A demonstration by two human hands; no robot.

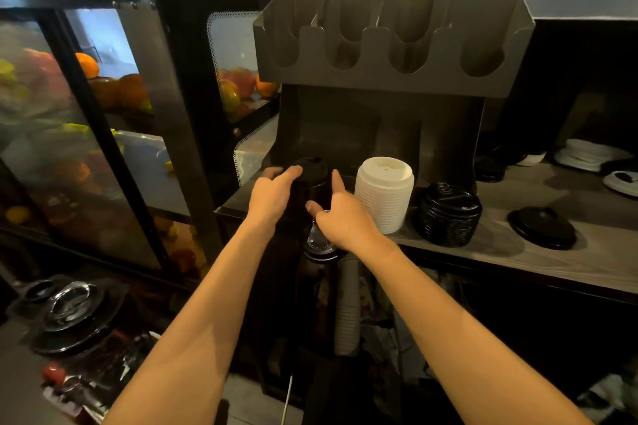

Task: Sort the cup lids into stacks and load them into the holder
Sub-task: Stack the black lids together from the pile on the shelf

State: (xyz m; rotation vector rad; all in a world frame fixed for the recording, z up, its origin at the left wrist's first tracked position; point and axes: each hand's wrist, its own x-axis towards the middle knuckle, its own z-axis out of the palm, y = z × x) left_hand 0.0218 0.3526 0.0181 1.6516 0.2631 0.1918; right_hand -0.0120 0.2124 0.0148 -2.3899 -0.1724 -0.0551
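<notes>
Left hand point(276, 190) and right hand point(340, 214) flank the black stack point(312, 179) on the tabletop point(518, 259) under the holder point(390, 45), fingers point(293, 171) spread, not clasping; next, probably squeeze and lift it to a slot

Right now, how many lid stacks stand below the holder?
3: black stack between the hands, white stack beside it, shorter black stack rightmost. More may be hidden.

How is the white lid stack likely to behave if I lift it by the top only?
Probably light: the white stack is thin nested lids. It may separate, since the lids only sit inside each other; lower ones could stay on the counter. It is tall and near the counter's edge, so a bump might tip it.
</notes>
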